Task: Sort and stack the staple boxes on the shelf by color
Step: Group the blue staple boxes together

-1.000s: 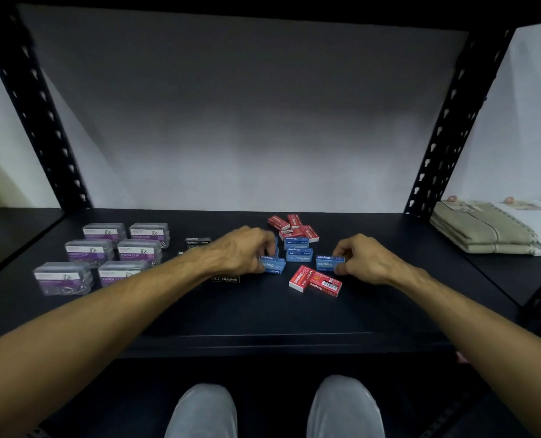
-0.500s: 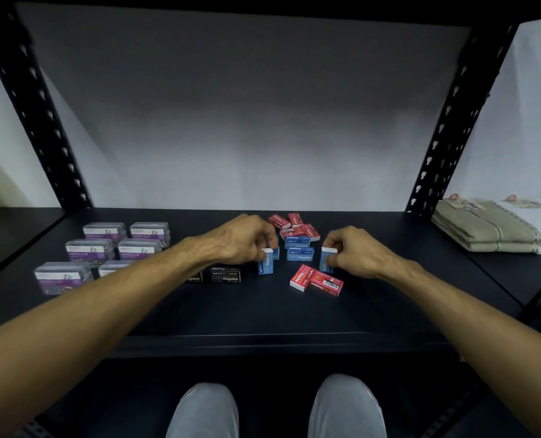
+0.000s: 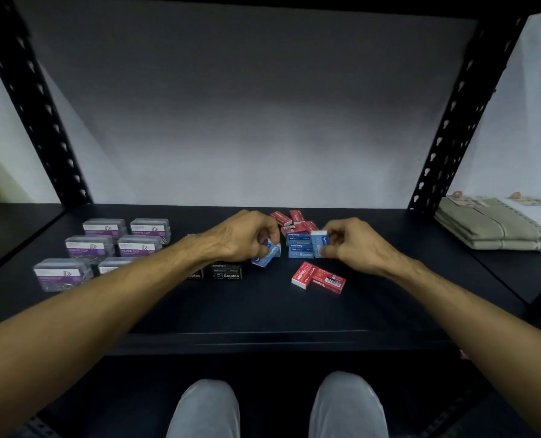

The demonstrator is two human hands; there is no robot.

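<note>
Black staple boxes (image 3: 226,271) half hidden | left forearm covers | hands (image 3: 240,237) pinching blue

Shelf (image 3: 263,311): matt black board, smooth. Uprights (image 3: 446,128): black punched metal. Blue staple boxes (image 3: 299,246), red staple boxes (image 3: 318,279) and black staple boxes (image 3: 226,270): printed card, slight sheen. Paper clip boxes (image 3: 89,246): clear glossy plastic with paper labels. Folded cloth (image 3: 490,224): matt, khaki, woven.
</note>
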